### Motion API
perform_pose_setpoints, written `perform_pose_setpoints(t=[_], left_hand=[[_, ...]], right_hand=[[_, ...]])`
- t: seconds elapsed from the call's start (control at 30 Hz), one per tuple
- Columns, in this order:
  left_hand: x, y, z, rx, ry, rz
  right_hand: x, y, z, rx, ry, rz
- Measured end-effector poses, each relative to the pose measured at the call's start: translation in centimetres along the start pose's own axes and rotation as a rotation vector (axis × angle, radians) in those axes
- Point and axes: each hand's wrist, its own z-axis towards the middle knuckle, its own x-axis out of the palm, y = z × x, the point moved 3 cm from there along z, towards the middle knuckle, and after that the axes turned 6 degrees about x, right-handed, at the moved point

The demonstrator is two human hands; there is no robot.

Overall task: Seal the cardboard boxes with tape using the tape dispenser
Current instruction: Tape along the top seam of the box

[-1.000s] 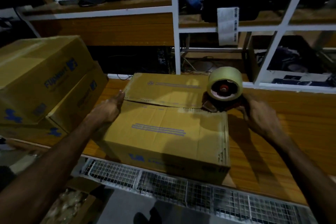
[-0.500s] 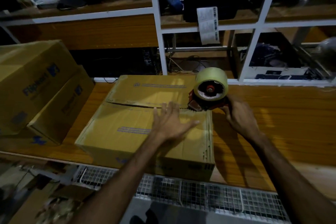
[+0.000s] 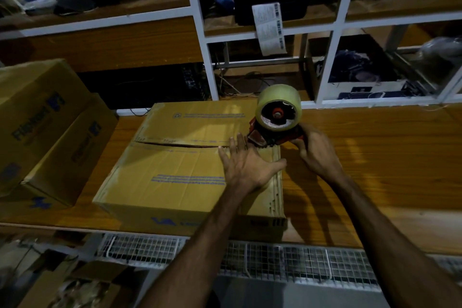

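Cardboard box (image 3: 190, 165) is set mid-frame on a wooden bench (image 3: 375, 157), flap seam unsealed. Left hand (image 3: 246, 165) is pressed flat on its top, fingers (image 3: 233, 144) spread wide. Tape dispenser (image 3: 276, 120) is gripped by right hand (image 3: 316, 150) at the box's right edge. Stacked boxes (image 3: 47, 127) sit at left, white shelving (image 3: 197, 32) fills the upper frame, wire mesh (image 3: 287, 260) runs along the bottom. Lighting is dim.

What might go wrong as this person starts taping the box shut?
The left hand lies flat right beside the tape dispenser, so its fingertips may get nicked or taped over. The flap seam gapes, so tape could bridge it crookedly. The box sits near the table edge and might slide.
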Motion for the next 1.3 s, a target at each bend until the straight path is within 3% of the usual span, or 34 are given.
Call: perform_pose_setpoints(t=[0.5,0.9,1.1,1.3], left_hand=[[-0.1,1.6,0.6,0.063,0.034,0.011],[-2.0,7.0,2.3,0.091,0.021,0.122],[-2.1,6.9,2.5,0.153,0.01,0.141],[-2.1,7.0,2.4,0.162,0.014,0.124]], right_hand=[[-1.3,1.0,-1.2,0.024,-0.001,-0.074],[-6.7,-5.5,-5.8,0.153,-0.049,-0.199],[-5.2,-4.2,-6.1,0.041,-0.021,-0.433],[-2.1,-2.0,-6.4,0.079,-0.017,-0.578]])
